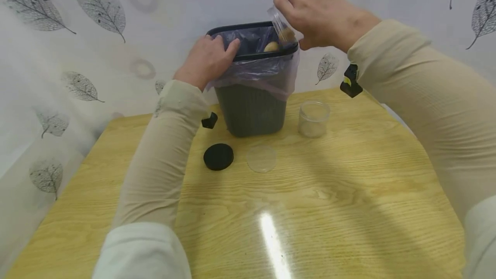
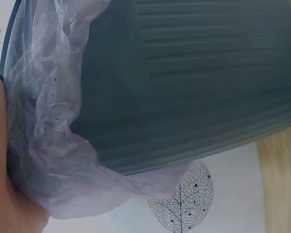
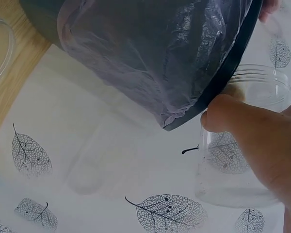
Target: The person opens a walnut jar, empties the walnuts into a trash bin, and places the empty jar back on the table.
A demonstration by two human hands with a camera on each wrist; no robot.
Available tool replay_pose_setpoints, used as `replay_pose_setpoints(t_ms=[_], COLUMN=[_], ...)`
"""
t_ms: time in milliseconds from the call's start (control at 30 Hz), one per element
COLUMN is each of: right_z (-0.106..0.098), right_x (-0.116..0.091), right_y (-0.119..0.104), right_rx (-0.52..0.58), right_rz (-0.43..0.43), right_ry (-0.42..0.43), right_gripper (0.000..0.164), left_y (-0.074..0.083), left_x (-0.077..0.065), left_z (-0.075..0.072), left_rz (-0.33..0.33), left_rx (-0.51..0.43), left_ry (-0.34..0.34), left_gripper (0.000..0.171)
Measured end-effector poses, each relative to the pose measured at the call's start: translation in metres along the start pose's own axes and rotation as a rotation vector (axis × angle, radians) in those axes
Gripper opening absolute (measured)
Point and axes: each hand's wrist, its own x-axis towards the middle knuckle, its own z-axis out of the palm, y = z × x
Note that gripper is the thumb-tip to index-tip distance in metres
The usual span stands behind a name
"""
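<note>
A dark grey trash bin point(image 1: 252, 111) stands at the back of the table, its black rim lined with a thin purplish plastic bag point(image 1: 267, 74). My left hand point(image 1: 207, 59) grips the rim at the left, and in the left wrist view only part of that hand point(image 2: 0, 165) shows beside the bag. Over the right side of the rim, my right hand point(image 1: 319, 14) holds a clear jar point(image 3: 216, 179) tipped mouth-down toward the bin. One tan round thing point(image 1: 287, 35) is at the jar's mouth; a second tan ball point(image 1: 271, 47) shows just inside the bin's opening.
On the wooden table point(image 1: 329, 227), a clear round container point(image 1: 314, 119) stands right of the bin. A round black lid point(image 1: 218, 156) and a clear disc point(image 1: 261, 158) lie in front of it. Behind rises a white leaf-patterned backdrop point(image 1: 143, 46).
</note>
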Motion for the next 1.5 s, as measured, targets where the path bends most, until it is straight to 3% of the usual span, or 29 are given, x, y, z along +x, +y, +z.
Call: replay_pose_setpoints(t_ms=[500, 733, 1000, 1500], right_z=[-0.003, -0.0024, -0.0072, -0.0014], right_x=[0.0044, 0.0023, 0.0036, 0.0008], right_y=[-0.0002, -0.0035, -0.0034, -0.0084], right_rx=[-0.071, -0.114, -0.116, -0.112], right_rz=[-0.074, -0.104, -0.079, -0.051], right_ry=[0.126, 0.088, 0.12, 0.13], right_gripper=[0.088, 0.095, 0.093, 0.094], left_y=[-0.0009, -0.001, -0.0011, -0.0029], left_x=[0.0003, 0.0004, 0.0003, 0.0014], left_z=[0.0002, -0.0007, -0.0011, 0.0031], left_rz=[-0.004, -0.019, -0.029, -0.025], left_rx=[0.0, 0.01, 0.007, -0.011], left_ry=[0.002, -0.006, -0.019, 0.018], left_gripper=[0.085, 0.084, 0.084, 0.084])
